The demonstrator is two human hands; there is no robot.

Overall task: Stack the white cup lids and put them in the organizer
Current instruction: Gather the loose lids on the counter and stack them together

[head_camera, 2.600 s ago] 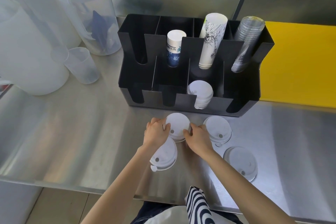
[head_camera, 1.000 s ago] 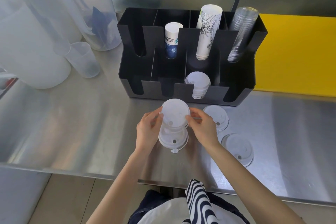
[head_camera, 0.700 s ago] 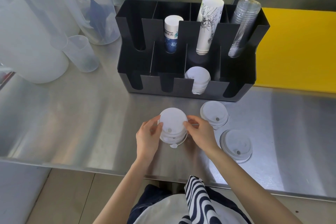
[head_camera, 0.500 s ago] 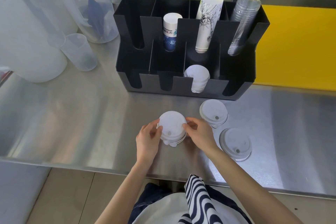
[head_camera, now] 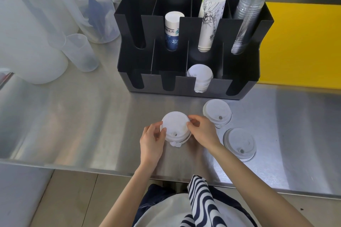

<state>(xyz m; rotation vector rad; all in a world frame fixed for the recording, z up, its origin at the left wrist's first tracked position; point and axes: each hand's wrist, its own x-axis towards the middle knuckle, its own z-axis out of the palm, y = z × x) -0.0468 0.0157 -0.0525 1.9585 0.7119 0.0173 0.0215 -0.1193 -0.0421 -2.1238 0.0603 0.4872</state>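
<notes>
Already, part of the job looked done: a stack of white lids (head_camera: 200, 77) sat in a front compartment of the black organizer (head_camera: 239, 86), second from its right end, showing through the slot. On the steel counter (head_camera: 83, 116), the person held a small stack of lids (head_camera: 175, 127) between both hands. The left hand (head_camera: 152, 139) gripped its left edge with thumb and fingers, and the right hand (head_camera: 202, 131) pinched its right edge, so both were closed on that stack. It looked like two lids nested together, judging by the doubled rim and the two small tabs poking out at the near edge, though the exact count was hard to tell.

Still left, by my reading: two loose lids lay on the counter to the right, one (head_camera: 216, 113) just in front of the organizer and another (head_camera: 239, 143) nearer the counter's edge. Those needed adding to the stack, and then the stack needed placing in the organizer.

Each lid was a round, domed white plastic piece with a small sip hole near its rim and a raised outer ring.
</notes>
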